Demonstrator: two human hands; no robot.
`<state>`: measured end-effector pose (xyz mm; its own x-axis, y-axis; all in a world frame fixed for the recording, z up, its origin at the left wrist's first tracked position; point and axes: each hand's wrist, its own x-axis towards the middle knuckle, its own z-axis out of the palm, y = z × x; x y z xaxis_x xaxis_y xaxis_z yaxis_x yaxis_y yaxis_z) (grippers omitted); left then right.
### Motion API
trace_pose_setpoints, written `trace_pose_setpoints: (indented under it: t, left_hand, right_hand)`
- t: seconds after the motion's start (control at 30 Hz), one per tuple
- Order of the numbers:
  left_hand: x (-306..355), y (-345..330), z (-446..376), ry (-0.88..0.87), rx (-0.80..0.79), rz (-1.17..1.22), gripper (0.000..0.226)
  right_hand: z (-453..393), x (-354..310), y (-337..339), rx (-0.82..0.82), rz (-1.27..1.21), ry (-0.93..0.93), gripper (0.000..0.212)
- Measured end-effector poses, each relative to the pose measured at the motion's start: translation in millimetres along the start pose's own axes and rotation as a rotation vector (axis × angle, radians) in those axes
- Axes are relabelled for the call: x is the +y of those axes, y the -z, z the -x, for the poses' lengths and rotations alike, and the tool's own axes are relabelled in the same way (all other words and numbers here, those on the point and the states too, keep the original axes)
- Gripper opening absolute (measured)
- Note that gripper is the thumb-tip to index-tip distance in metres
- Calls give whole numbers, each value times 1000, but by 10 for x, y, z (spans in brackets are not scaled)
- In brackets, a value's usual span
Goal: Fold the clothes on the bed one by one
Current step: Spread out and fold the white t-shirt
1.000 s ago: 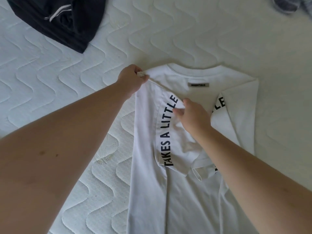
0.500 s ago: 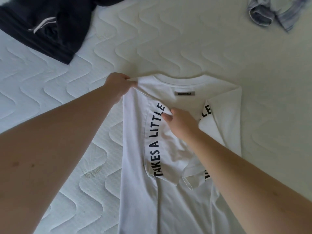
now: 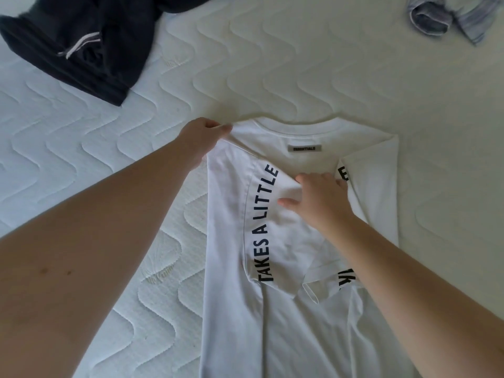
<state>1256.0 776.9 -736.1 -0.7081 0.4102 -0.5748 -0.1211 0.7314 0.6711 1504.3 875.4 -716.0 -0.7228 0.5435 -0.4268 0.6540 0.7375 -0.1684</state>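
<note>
A white T-shirt [image 3: 272, 323] with black lettering lies on the quilted white bed [image 3: 272, 64], collar away from me, both sides folded in over the middle. My left hand [image 3: 200, 136] pinches the shirt's upper left shoulder corner. My right hand [image 3: 317, 197] rests on the left folded-in sleeve near its black lettering, fingers spread and lightly curled over the cloth. A grey label [image 3: 304, 148] shows below the collar.
A dark navy garment [image 3: 79, 42] with a white drawstring lies crumpled at the far left. A blue-grey striped garment [image 3: 447, 17] is bunched at the far right corner. Bare mattress surrounds the shirt.
My right hand has shifted right and up along the folded sleeve, fingers spreading over the cloth. My left hand keeps its pinch on the shoulder corner. The view has tilted slightly.
</note>
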Motion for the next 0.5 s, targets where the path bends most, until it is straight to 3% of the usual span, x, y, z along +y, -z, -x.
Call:
trace_pose_setpoints:
  t: [0.1, 0.17, 0.27, 0.4, 0.5]
  left_hand:
    - [-64, 86, 159, 40, -71, 57, 69]
    - [-193, 106, 295, 81, -50, 68, 76]
    - [-430, 80, 542, 123, 27, 43, 65]
    - [-752, -47, 977, 85, 181, -3, 48]
    - [-1058, -201, 1379, 91, 196, -83, 34]
  right_hand:
    - [40, 24, 117, -25, 41, 32, 45]
    - [75, -16, 208, 7, -81, 38, 42]
    - [122, -67, 299, 103, -204, 53, 38]
    - [240, -14, 294, 25, 0, 24, 62]
    - [506, -11, 201, 189, 13, -23, 52]
